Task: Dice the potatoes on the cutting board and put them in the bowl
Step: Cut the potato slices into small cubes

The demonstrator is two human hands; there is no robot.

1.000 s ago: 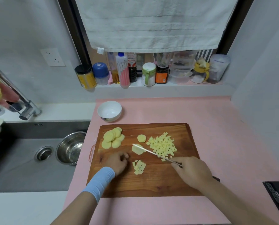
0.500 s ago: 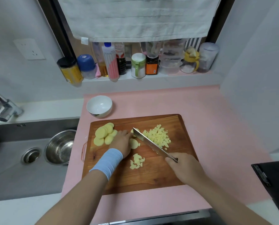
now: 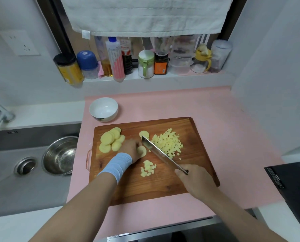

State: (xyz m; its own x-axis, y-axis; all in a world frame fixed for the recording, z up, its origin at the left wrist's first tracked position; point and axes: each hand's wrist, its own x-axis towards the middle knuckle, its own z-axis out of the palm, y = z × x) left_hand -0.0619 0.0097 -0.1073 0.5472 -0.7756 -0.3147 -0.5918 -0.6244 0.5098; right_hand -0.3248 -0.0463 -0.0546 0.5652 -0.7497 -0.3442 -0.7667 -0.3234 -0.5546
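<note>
– Potatoes: where are they?
– All on the cutting board [image 3: 163, 187]. Round slices [image 3: 110, 140] are heaped at its far left, a large pile of dice [image 3: 168, 144] lies far right, and a smaller pile [image 3: 148, 169] sits near the middle. The bowl [image 3: 93, 109] stands on the pink tabletop [image 3: 224, 119] just beyond the board.
– And the hands?
– The left hand [image 3: 130, 149] is blurred, its grip bent over one potato slice [image 3: 142, 151], holding it down. The right hand [image 3: 194, 182] has its grip clamped on the knife [image 3: 160, 153], whose blade slants just right of that slice.
</note>
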